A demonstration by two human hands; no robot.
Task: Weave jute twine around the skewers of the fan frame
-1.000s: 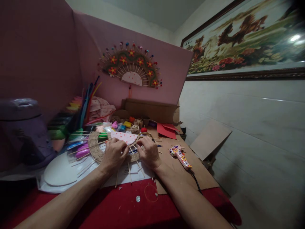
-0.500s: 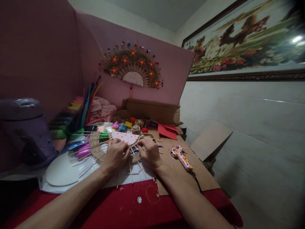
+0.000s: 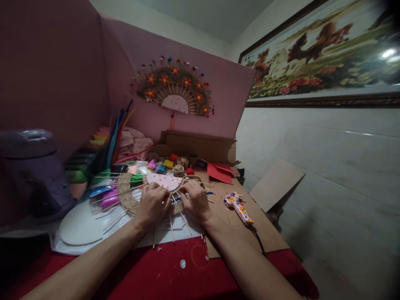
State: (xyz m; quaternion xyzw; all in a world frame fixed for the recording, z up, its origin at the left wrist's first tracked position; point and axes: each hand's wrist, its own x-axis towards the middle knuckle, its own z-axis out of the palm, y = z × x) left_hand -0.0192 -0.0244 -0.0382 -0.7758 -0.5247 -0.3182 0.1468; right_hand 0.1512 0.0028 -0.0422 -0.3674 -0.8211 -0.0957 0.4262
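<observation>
A half-round fan frame of thin wooden sticks, with a woven twine band (image 3: pixel 125 193), lies on the table. At its centre is a white half-disc with red dots (image 3: pixel 165 181). My left hand (image 3: pixel 153 202) is closed, fingertips pinched at the curved edge of the half-disc and its palm over the band. Close beside it, my right hand (image 3: pixel 194 201) is also closed, thumb and fingers pinched at the same edge. Whatever lies between the fingertips is hidden or too thin to make out. Stick ends (image 3: pixel 172 229) poke out below the hands.
A flower-patterned glue gun (image 3: pixel 239 207) lies on cardboard (image 3: pixel 265 237) to the right, near red paper (image 3: pixel 219 172). Twine balls (image 3: pixel 178 170) and coloured clay packs sit behind. A white disc (image 3: pixel 80 223) and a purple canister (image 3: pixel 34 175) stand left. A finished fan (image 3: pixel 175 85) hangs behind.
Both hands stay at the half-disc's edge. The fingers of my right hand have shifted very slightly; the fan frame looks unmoved.
</observation>
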